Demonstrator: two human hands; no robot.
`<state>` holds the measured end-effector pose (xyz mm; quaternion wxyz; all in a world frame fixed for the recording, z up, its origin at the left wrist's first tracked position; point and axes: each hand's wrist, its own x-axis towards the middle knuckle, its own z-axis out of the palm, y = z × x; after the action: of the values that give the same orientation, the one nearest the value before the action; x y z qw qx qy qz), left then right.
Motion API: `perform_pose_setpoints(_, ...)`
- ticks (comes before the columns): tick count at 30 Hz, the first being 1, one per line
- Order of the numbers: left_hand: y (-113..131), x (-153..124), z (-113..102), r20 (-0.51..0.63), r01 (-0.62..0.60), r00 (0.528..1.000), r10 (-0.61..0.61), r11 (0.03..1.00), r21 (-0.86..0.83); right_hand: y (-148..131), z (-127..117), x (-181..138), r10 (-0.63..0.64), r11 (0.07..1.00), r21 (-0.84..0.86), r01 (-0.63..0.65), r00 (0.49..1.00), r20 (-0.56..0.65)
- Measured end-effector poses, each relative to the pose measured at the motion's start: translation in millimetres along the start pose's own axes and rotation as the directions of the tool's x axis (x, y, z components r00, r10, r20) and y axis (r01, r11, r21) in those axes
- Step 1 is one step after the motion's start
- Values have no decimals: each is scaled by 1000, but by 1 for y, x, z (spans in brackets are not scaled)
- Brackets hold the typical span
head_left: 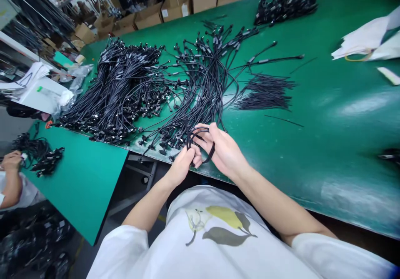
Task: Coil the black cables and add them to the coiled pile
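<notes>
Close to the table's front edge, my two hands hold a black cable (211,153) bent round into a loop. My left hand (186,162) is closed on the loop's left side, thumb against the strands. On the upper right of the loop, my right hand (225,150) pinches it between thumb and fingers. Just beyond my hands a loose spread of black cables (208,87) with small connectors lies on the green table (328,145). Thin black ties (265,92) lie in a bunch to the right of it.
A dense heap of cables (115,83) covers the table's left part. Coiled bundles (287,4) lie at the back right, near white papers (362,37). Cardboard boxes (178,6) line the far edge. At a lower green table, another person's hand (11,161) touches cables.
</notes>
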<state>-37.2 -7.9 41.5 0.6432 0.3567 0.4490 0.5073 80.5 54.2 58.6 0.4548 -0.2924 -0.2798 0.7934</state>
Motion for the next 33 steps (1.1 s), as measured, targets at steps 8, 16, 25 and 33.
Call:
perform_pose_setpoints(8,-10,-10,-10,233,17,965,-117,919,393,3,3,-8,-158,982,-94,163,986,54)
perform_pose_setpoints(16,-14,-4,15,242,378,908,-343,919,-115,-12,0,-2,-78,992,-88,87,991,106)
perform_pose_setpoints(25,-12,4,34,204,490,871,-446,813,-314,-14,-21,15,116,989,95,-116,993,2)
perform_pose_setpoints(33,-31,-5,26,132,451,892,-433,831,-326,-33,-92,-7,-261,631,-726,275,956,135)
